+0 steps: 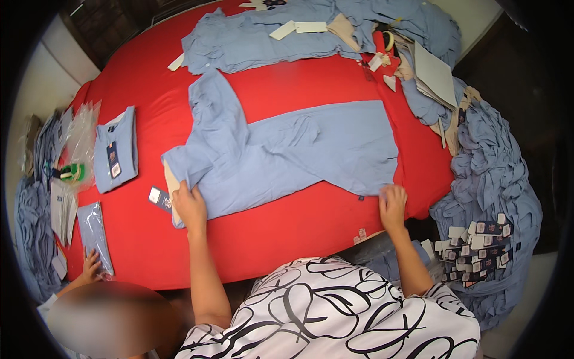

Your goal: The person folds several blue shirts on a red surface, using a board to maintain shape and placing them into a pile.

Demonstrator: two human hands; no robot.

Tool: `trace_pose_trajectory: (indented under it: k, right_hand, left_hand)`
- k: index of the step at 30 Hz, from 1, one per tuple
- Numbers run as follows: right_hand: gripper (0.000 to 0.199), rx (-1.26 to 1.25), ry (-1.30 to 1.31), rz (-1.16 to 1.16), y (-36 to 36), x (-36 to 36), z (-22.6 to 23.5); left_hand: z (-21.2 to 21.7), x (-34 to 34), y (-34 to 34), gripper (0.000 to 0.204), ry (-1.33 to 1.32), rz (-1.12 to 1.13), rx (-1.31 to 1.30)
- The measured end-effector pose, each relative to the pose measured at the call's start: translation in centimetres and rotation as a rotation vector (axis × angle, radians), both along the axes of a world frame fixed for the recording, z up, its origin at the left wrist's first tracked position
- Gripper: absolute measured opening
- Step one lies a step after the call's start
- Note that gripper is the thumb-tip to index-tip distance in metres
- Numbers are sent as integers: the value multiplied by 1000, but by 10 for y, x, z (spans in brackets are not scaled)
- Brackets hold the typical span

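Your left hand [189,208]: centre-left, pinching light-blue cloth garment [281,155]
Your right hand [393,208]: centre-right, at garment's corner; grip unclear

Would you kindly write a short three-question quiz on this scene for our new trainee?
1. True or false: the spread garment lies on a white cloth.
2. Which hand is nearer the tag at the spread garment's left end?
A) left
B) right
3. Fill in: the folded garment lies to the ____ of the spread garment.

Key:
1. False: it lies on a red cloth.
2. A, the left hand.
3. Left.
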State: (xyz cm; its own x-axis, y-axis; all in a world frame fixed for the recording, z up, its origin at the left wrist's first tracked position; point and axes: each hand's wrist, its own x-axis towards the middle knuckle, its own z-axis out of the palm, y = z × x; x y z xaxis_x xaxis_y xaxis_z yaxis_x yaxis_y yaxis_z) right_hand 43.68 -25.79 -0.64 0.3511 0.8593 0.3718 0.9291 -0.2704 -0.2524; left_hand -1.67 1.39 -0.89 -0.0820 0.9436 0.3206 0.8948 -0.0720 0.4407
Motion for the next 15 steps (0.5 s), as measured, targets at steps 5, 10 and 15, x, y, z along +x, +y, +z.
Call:
trace_pose_trajectory:
  k: [5,10,15]
  right_hand:
    - [25,213,438,-163,126,83,60]
    - [27,87,49,-154,224,141,35]
    - [29,153,56,-388,256,117,18]
  left_hand:
    - [-10,-19,8,30,-22,-42,55]
    - [-6,-13,18,26,-38,-52,105]
    - [-2,-21,16,24,-109,28,123]
